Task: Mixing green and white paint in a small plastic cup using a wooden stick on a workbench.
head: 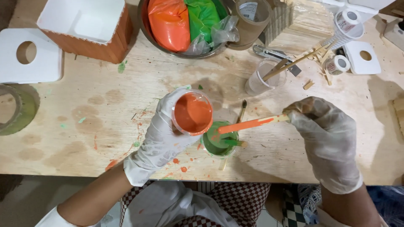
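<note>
Near the worktop's front edge, our left hand (162, 136) grips the tilted cup of orange paint (192, 112) while right-hand fingers (301, 115) pinch the paint-coated stick (252, 123) above the green cup (219, 143); tipping further could spill orange.

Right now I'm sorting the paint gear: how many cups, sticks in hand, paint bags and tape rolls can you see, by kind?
Cups: 3 – orange cup in left hand, green cup, clear cup
Stick: 1 – stick in right hand
Bags: 2 – orange bag, green bag
Tape rolls: 4 –
Total: 10
</note>
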